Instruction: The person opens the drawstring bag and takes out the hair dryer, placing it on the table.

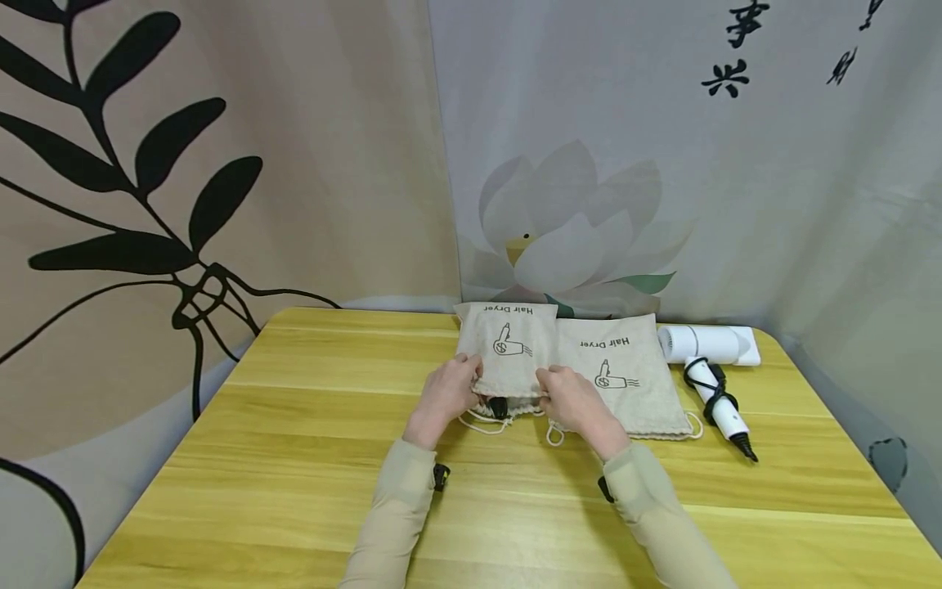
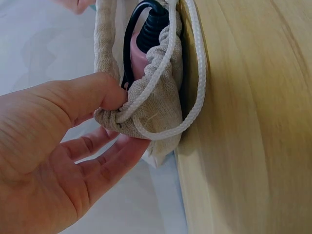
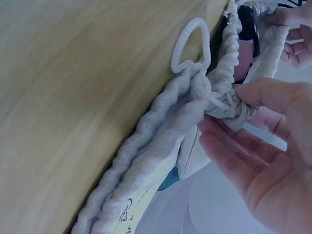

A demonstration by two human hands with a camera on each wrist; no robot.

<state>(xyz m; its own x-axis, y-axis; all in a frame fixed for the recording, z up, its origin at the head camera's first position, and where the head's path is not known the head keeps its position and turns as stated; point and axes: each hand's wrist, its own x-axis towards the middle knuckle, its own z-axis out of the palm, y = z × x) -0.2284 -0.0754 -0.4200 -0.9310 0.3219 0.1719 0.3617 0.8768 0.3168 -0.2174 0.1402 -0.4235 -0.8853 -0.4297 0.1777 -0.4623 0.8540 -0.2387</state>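
Observation:
A beige cloth drawstring bag point(image 1: 509, 360), printed "Hair Dryer", lies with its mouth toward me. My left hand point(image 1: 446, 393) pinches the left corner of the mouth between thumb and fingers. At the opposite corner, my right hand point(image 1: 577, 398) pinches the gathered hem. The mouth gapes between them. Inside it, the left wrist view shows a pink handle point(image 2: 139, 62) with a black cord point(image 2: 127, 48); the rest of that item is hidden by the cloth. A white drawstring point(image 2: 201, 83) loops out of the hem onto the table.
Beside the right hand lies a second "Hair Dryer" bag point(image 1: 633, 401). Further right are a white cylindrical appliance point(image 1: 702, 343) and a white handle point(image 1: 728, 417) wrapped in black cord. The wooden table point(image 1: 331, 393) ends at a printed curtain point(image 1: 353, 164) behind.

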